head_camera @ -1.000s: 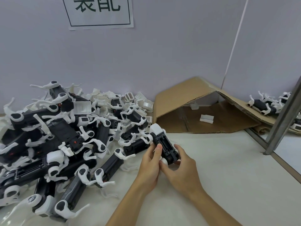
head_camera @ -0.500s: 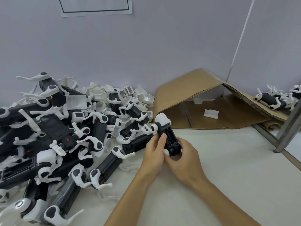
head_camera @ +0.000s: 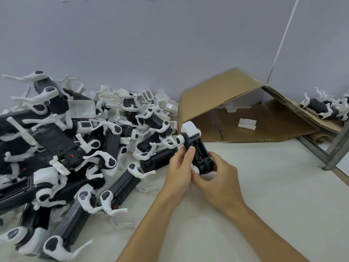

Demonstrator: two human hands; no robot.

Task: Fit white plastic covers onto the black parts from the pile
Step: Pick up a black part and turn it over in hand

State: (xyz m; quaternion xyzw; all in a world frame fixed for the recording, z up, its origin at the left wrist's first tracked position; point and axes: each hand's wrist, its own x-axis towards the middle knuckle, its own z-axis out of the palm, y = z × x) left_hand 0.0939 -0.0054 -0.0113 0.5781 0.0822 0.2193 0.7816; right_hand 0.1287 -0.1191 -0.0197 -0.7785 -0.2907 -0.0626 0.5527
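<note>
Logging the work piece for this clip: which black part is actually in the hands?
The black part with a white cap at its far end, gripped by the left hand and right hand beside the pile; others lie untouched.

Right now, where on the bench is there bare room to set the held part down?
Bare white tabletop lies right of the right hand, bordered by the folded cardboard behind and the metal frame leg at right. Left of the left hand, which helps hold the black part, the pile of black parts crowds the surface.

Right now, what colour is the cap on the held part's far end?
White, on the cap of the black part; head view.
</note>
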